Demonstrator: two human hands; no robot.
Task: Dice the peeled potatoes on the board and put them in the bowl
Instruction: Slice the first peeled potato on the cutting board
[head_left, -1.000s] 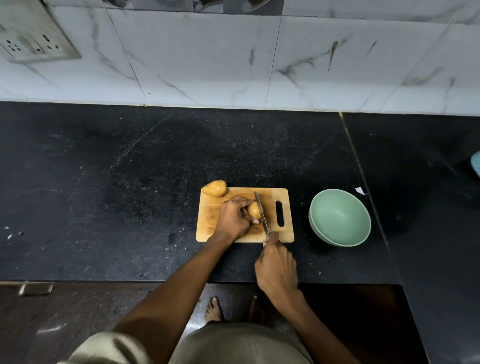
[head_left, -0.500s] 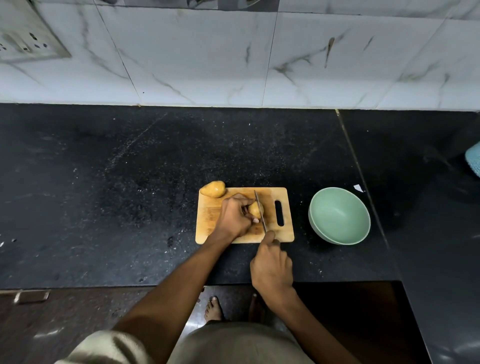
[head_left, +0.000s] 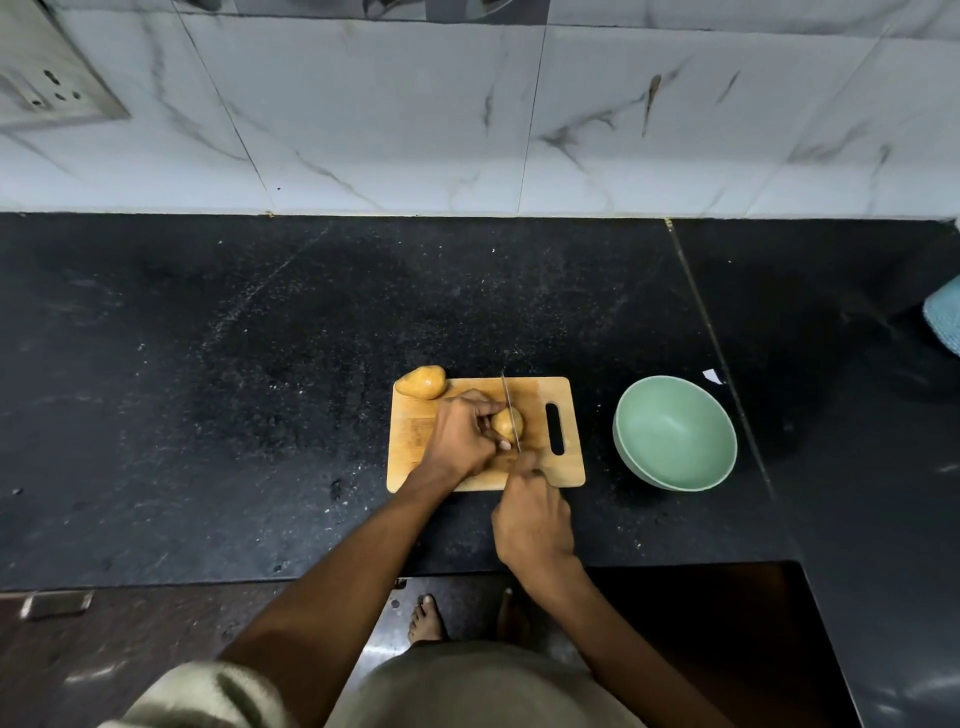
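Before us lies the black stone desk (head_left: 260, 389), and on it the wooden cutting board (head_left: 540, 467) with the empty green bowl (head_left: 675, 434) just beside its right end, while a second whole peeled potato (head_left: 423, 382) sits at the board's far left corner. Our left hand (head_left: 460, 441) clamps the potato being cut (head_left: 506, 423) mid-board, and our right hand (head_left: 532, 522) grips the knife (head_left: 508, 410). Over the last second the blade has pushed forward across that potato, its tip now reaching the board's far edge, so we judge the first cut is underway and dicing has barely begun.
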